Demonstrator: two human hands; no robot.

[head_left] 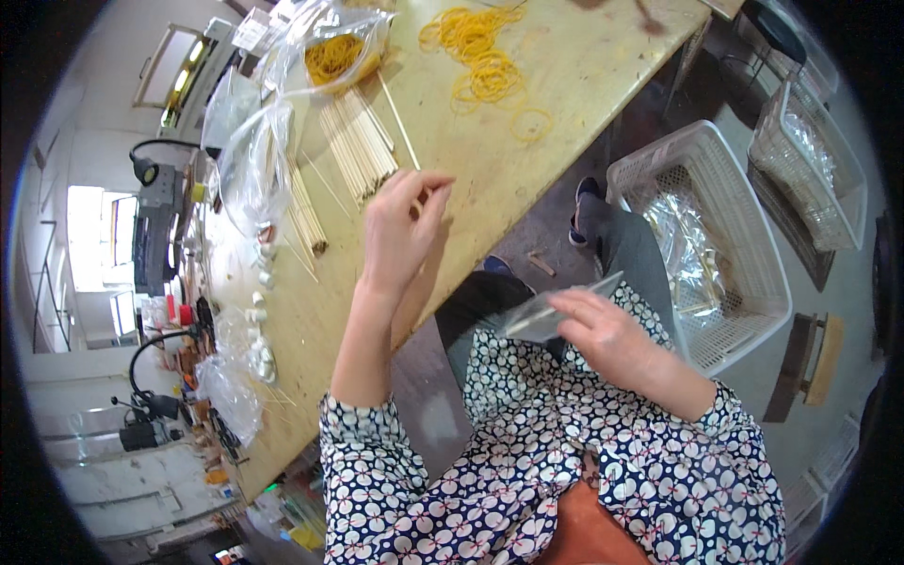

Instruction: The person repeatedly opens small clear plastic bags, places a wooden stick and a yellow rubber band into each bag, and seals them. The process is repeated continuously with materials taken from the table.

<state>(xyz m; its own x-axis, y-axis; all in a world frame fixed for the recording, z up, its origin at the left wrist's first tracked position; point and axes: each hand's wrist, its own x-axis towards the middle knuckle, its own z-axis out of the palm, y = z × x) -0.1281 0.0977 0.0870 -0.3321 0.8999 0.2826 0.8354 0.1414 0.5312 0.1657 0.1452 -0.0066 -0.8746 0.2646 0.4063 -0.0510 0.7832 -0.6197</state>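
Observation:
My left hand is raised over the table edge, close to the near ends of a bundle of thin wooden sticks. Its fingers are curled in toward the thumb; anything between them is hidden or too small to name. Above my lap, my right hand grips a clear plastic bag with something thin and pale in it. Yellow rubber bands lie in a loose heap beyond the sticks. An open plastic bag holds more of them.
The wooden table runs diagonally. A smaller stick bundle, clear bags and small white pieces lie along its left side. A white plastic basket with clear packages stands at my right, near a wooden stool.

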